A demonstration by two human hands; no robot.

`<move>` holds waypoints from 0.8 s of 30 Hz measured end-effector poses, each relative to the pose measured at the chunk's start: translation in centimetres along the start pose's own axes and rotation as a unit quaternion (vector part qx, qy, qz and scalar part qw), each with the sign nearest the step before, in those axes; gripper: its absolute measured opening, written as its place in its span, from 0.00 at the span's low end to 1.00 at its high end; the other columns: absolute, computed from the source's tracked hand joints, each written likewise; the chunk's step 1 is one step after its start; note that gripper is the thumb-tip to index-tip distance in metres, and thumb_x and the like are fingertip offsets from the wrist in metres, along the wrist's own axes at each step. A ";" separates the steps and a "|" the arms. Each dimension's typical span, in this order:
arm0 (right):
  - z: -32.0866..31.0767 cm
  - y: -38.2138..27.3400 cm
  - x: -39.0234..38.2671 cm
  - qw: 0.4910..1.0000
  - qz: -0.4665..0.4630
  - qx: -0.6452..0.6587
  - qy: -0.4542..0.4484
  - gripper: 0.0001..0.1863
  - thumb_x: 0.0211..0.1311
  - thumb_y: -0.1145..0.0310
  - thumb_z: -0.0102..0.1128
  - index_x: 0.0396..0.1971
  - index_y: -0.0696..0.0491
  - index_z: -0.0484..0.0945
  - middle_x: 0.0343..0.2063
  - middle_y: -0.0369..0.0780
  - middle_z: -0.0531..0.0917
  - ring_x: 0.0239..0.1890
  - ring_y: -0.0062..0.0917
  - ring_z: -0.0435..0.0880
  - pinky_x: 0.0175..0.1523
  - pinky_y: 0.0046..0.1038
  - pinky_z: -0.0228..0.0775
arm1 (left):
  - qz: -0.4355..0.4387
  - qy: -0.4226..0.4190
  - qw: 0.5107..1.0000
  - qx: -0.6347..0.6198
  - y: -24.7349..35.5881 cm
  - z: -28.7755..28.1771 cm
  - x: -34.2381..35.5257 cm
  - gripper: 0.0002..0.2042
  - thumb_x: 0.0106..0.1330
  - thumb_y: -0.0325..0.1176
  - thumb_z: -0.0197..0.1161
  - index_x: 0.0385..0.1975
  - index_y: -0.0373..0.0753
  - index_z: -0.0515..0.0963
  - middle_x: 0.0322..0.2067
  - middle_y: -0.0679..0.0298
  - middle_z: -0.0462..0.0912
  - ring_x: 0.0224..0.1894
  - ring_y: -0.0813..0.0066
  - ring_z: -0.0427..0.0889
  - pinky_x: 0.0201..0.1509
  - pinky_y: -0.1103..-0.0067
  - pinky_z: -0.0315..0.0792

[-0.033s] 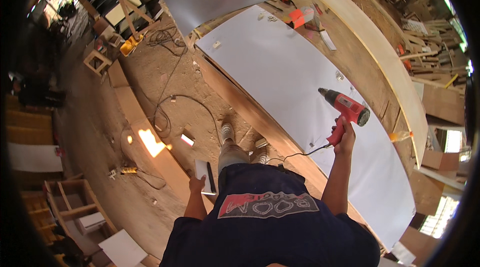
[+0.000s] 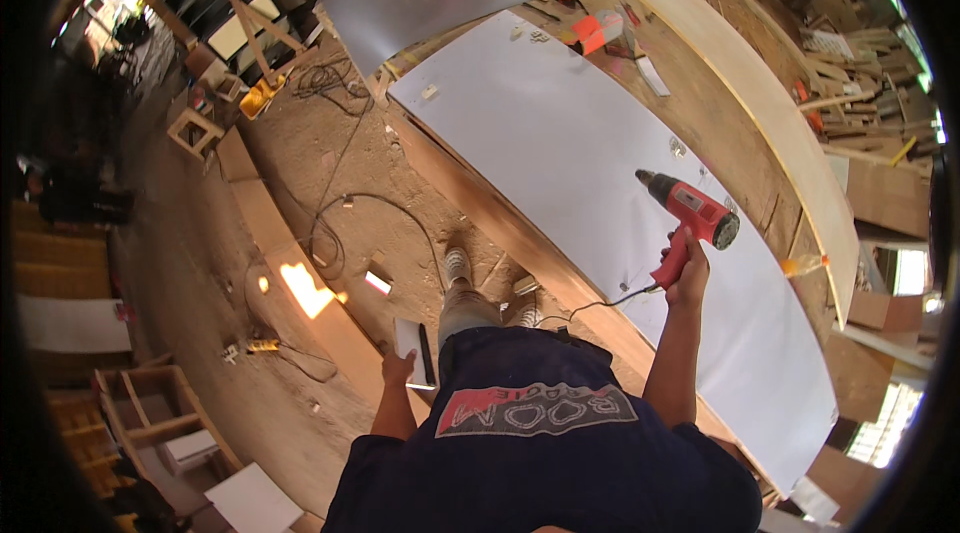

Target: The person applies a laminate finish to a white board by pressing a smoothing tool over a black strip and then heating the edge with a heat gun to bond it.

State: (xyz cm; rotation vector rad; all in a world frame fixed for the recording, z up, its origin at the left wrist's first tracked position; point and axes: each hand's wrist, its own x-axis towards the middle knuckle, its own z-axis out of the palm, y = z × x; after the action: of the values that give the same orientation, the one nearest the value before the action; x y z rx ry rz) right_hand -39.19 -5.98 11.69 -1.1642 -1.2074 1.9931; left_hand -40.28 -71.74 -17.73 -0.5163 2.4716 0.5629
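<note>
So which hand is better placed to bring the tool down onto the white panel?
Right, probably. The right hand already holds the red power tool above the white panel. The left hand hangs low beside the leg, holding a small white piece.

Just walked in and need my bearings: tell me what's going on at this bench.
A person stands at a long wooden workbench in a cluttered woodshop, seen from above. Their right hand grips the handle of a red corded power tool, likely a heat gun, held above a large white panel that lies flat on the bench, nozzle aimed along it. The left hand hangs by the hip holding a small flat white piece with a dark edge. A black cable loops across the dusty floor.
</note>
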 end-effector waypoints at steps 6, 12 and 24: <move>2.7 0.8 -1.8 0.999 -0.045 -0.012 0.009 0.16 0.76 0.60 0.69 0.54 0.55 0.84 0.35 0.36 0.84 0.27 0.19 0.80 0.33 0.25 0.76 | 0.061 -0.001 0.992 0.112 7.6 -3.2 0.5 0.40 0.65 0.64 0.74 0.53 0.24 0.83 0.52 0.30 0.86 0.58 0.33 0.86 0.62 0.52 0.80; 4.8 0.6 -3.7 0.989 -0.067 -0.124 -0.036 0.15 0.75 0.60 0.71 0.48 0.57 0.84 0.30 0.33 0.82 0.24 0.17 0.79 0.30 0.28 0.77 | 0.157 0.015 0.973 0.169 10.3 -4.9 1.8 0.41 0.65 0.67 0.72 0.48 0.23 0.82 0.48 0.30 0.86 0.56 0.30 0.85 0.59 0.51 0.79; 6.0 0.6 -3.8 0.986 -0.035 -0.147 -0.072 0.18 0.77 0.58 0.68 0.50 0.59 0.82 0.29 0.35 0.82 0.25 0.19 0.81 0.32 0.28 0.78 | 0.226 0.029 0.948 0.225 14.0 -5.4 2.3 0.35 0.65 0.63 0.75 0.43 0.28 0.82 0.43 0.34 0.88 0.51 0.32 0.87 0.54 0.50 0.80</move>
State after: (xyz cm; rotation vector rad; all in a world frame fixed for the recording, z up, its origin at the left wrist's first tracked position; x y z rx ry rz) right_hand -42.60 -11.77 14.04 -1.1084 -1.6384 1.9189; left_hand -50.92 -63.20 -11.03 0.2226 2.6678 0.1325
